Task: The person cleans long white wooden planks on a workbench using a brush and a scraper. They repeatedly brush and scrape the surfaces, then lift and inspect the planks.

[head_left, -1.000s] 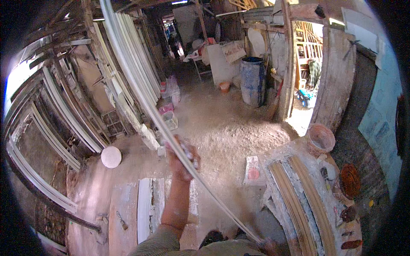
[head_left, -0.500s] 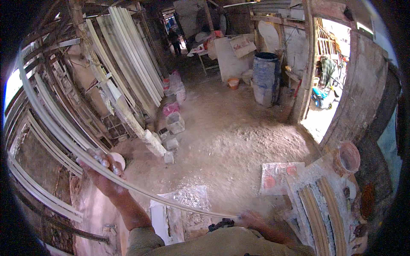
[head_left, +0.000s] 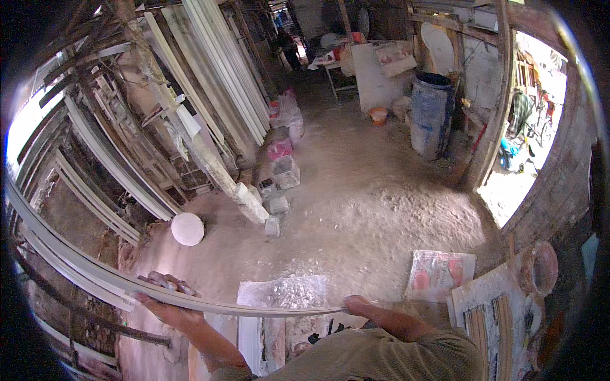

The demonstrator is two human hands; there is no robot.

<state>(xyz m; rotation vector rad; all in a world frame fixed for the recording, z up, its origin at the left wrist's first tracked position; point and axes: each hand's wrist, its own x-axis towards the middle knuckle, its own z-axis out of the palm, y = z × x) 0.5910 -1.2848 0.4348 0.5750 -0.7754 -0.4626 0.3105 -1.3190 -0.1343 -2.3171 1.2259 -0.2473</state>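
Note:
A long, thin, off-white moulding strip (head_left: 241, 309) stretches across my front and runs off toward the left rim of the view. My left hand (head_left: 166, 310) supports it partway along, thumb side below and fingers wrapped over the far edge. At its right end, close to my body, my right hand (head_left: 361, 307) is closed around the tip. Below the strip, a white sheet (head_left: 254, 293) dusted with pale flakes lies on the ground. A round white disc-like thing (head_left: 188, 229) sits on the floor beyond my left hand.
Racks of long pale strips (head_left: 121, 165) stand at left, beside a whitened post (head_left: 216, 171). A blue barrel (head_left: 432, 114) and an orange bucket (head_left: 379, 115) stand farther back. A printed sack (head_left: 440, 273) and a crusted board (head_left: 467, 295) lie at right, near a bright doorway (head_left: 524, 140).
The strip's far end has swung down and left, and my left hand has moved lower with it. My right hand keeps the near end. The surroundings have shifted rightward in view.

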